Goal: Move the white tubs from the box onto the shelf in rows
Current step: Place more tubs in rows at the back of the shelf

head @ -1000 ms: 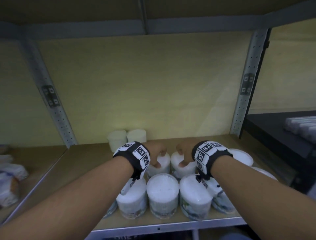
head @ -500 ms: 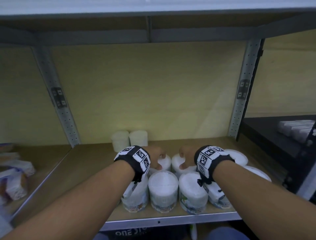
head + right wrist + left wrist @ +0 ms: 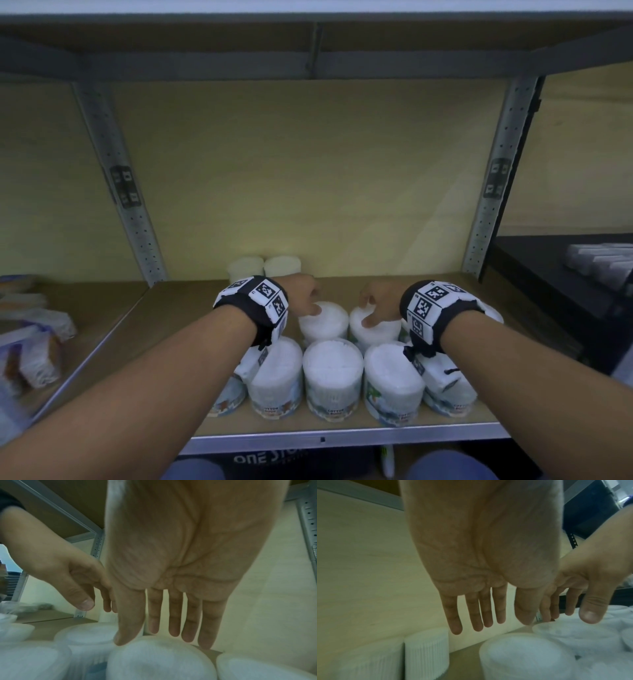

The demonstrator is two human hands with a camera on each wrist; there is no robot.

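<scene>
Several white tubs stand in rows at the front of the wooden shelf (image 3: 178,325). My left hand (image 3: 313,301) hovers over a second-row tub (image 3: 323,323); its straight fingers (image 3: 477,615) hang just above the tub's lid (image 3: 527,655). My right hand (image 3: 368,308) is over the neighbouring tub (image 3: 375,330). Its fingers are straight and its thumb tip (image 3: 120,639) touches the lid (image 3: 159,660). Neither hand holds anything. Front-row tubs (image 3: 332,373) stand under my wrists, and my forearms partly hide the outer ones.
Two ribbed white cylinders (image 3: 263,269) stand against the back wall. Perforated metal uprights (image 3: 130,212) (image 3: 493,192) frame the bay, with a shelf board close overhead. Bagged goods (image 3: 30,342) lie in the left bay. A dark shelf with white packs (image 3: 603,263) is at right. A printed box (image 3: 267,457) sits below.
The head view has tilted up and drawn back. Both hands stay over the two second-row tubs but have moved slightly apart, and their fingers look straighter.
</scene>
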